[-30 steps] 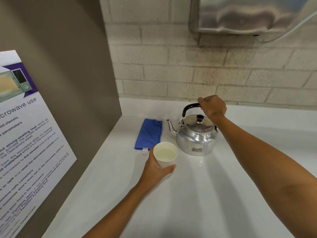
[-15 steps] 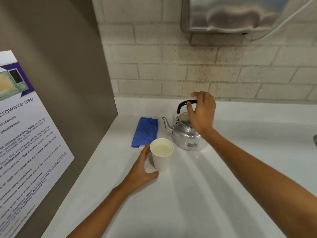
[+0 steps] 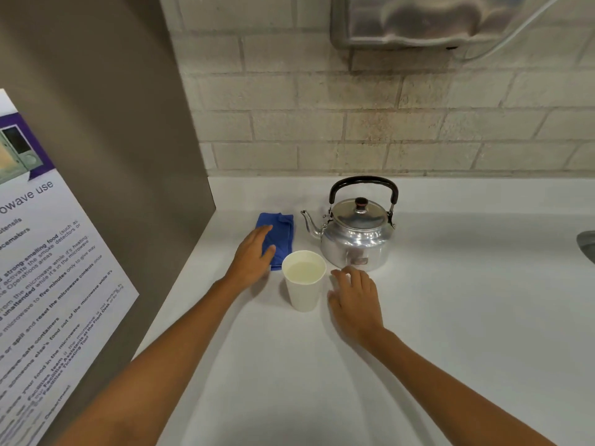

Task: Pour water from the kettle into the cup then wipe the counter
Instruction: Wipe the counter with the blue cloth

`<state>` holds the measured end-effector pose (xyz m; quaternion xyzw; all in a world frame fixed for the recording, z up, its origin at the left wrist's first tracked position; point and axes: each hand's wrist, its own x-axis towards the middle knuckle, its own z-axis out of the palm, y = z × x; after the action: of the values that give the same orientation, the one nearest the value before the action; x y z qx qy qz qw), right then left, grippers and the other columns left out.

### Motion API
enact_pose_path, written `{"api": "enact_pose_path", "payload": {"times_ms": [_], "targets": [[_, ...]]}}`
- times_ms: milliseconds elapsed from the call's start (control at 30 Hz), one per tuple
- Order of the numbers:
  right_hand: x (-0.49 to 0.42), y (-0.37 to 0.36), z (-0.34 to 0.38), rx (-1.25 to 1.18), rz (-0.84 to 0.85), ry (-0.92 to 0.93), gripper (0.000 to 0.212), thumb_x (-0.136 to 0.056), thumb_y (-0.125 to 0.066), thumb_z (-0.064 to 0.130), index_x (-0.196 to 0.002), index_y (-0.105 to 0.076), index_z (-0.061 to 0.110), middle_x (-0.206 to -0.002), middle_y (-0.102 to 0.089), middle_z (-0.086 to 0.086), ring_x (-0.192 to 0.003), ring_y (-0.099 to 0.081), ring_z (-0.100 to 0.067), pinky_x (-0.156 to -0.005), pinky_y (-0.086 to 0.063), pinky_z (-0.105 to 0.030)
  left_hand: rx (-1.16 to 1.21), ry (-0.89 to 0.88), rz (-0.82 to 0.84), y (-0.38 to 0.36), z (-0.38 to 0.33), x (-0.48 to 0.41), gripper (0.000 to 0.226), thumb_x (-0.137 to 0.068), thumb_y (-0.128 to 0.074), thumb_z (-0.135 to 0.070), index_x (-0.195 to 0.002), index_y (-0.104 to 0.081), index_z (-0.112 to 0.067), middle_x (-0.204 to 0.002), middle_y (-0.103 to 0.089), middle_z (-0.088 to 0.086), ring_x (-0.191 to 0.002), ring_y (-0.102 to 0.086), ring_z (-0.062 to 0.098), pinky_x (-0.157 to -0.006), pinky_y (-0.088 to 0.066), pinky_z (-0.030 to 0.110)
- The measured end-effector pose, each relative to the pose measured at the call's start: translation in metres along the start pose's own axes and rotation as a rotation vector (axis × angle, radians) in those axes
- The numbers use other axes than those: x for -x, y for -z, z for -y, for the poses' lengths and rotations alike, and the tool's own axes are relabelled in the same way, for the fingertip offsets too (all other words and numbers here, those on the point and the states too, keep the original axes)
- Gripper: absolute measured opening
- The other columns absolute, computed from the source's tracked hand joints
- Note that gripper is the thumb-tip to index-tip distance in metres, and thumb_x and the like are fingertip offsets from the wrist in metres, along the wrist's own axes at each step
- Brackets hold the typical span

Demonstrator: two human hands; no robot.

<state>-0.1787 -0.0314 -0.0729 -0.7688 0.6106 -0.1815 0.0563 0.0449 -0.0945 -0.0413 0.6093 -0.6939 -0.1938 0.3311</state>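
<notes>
- Kettle [image 3: 355,235], in the single head view, stands upright on the white counter [image 3: 450,317] near the brick wall, lid on, black bail handle [image 3: 363,181] raised, spout [image 3: 309,222] pointing left toward the blue cloth [image 3: 279,235].
- Neither hand touches the kettle; the paper cup [image 3: 304,280] stands just in front of it, upright and holding liquid close to the rim, so the pouring step looks done.
- Left hand [image 3: 252,257] lies flat and open over the near left part of the folded cloth, fingers extended onto it, not yet closed around it.
- Right hand [image 3: 355,297] is spread, empty and released, just right of the cup; whether it rests on the counter or hovers cannot be told.
- Judged from this layout, the wiping step is in hand, with the cloth as the thing to take.
- The cloth looks soft and limp; it should bunch under the palm, so pinching a folded edge or pressing flat and sliding would both serve.
- The full cup looks light, thin-walled and easy to tip; the cloth touches or nearly touches its left side, so pulling the cloth away from it seems prudent.
- The kettle appears rigid, smooth metal, best lifted by its handle if it must be moved.
- A microwave notice [image 3: 48,252] hangs on the left panel.
</notes>
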Motion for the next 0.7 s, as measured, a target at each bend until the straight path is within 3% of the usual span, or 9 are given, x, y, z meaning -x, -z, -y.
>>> {"api": "enact_pose_path", "payload": {"times_ms": [267,467,567,700], "targets": [[0.009,-0.014,-0.002,0.085,0.132,-0.049,0.050,-0.098,-0.018,0.036,-0.145,-0.016,0.018,-0.156,-0.017,-0.007,-0.143,-0.013,-0.027,-0.119,-0.011,-0.043,-0.520,0.020,0.214,-0.026,0.007,-0.046,0.051,-0.098,-0.029,-0.026,-0.145,-0.013,-0.011,-0.156,-0.011,0.010,-0.143,-0.011,0.028,-0.115,-0.018,0.043],[0.007,-0.018,-0.002,0.064,0.126,-0.073,0.052,-0.097,-0.015,0.039,-0.146,-0.012,0.021,-0.157,-0.013,-0.006,-0.144,-0.007,-0.025,-0.118,-0.005,-0.042,-0.549,0.178,0.233,-0.037,0.023,-0.059,0.057,-0.098,-0.025,-0.034,-0.146,-0.003,-0.010,-0.157,0.003,0.012,-0.144,0.001,0.029,-0.116,-0.011,0.044],[0.007,-0.018,-0.002,0.067,0.124,-0.072,0.052,-0.096,-0.014,0.039,-0.146,-0.011,0.022,-0.158,-0.011,-0.006,-0.145,-0.006,-0.025,-0.118,-0.004,-0.043,-0.728,0.092,0.300,-0.041,0.028,-0.056,0.059,-0.096,-0.032,-0.035,-0.145,-0.007,-0.013,-0.157,0.002,0.013,-0.142,0.003,0.036,-0.116,-0.012,0.048],[0.006,-0.018,-0.001,0.084,0.131,-0.065,0.052,-0.097,-0.015,0.038,-0.146,-0.010,0.021,-0.157,-0.011,-0.007,-0.145,-0.006,-0.025,-0.118,-0.004,-0.044,-0.674,0.026,0.285,-0.038,0.021,-0.036,0.062,-0.097,-0.029,-0.040,-0.146,0.003,-0.018,-0.157,0.001,0.011,-0.143,0.003,0.031,-0.117,-0.007,0.042]]}}
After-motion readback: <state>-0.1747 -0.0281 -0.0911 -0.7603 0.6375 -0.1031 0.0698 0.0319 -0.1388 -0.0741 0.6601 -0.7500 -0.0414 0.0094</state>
